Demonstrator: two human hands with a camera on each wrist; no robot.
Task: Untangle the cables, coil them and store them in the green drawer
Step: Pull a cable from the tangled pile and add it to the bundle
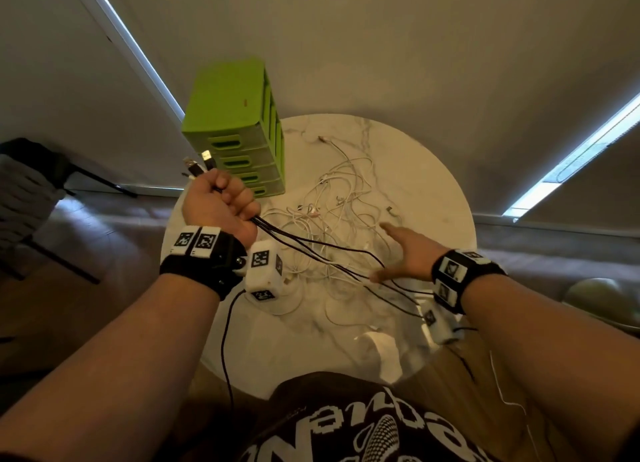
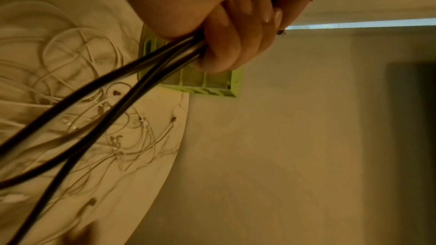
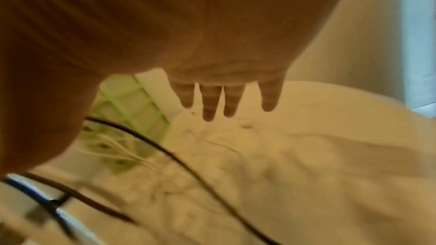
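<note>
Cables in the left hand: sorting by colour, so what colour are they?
Black cables, gripped in the left hand; clearest in the head view.

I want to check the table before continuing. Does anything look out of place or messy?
Yes. The white cables lie in a loose tangle on the table, and black cables run across them from the left hand.

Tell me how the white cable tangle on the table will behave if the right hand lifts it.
The white cables look thin and lie in loose, overlapping loops, so they would probably hang floppy and come up as one clump. They likely weigh little. The black cables gripped by the left hand cross over them, so those may snag.
</note>
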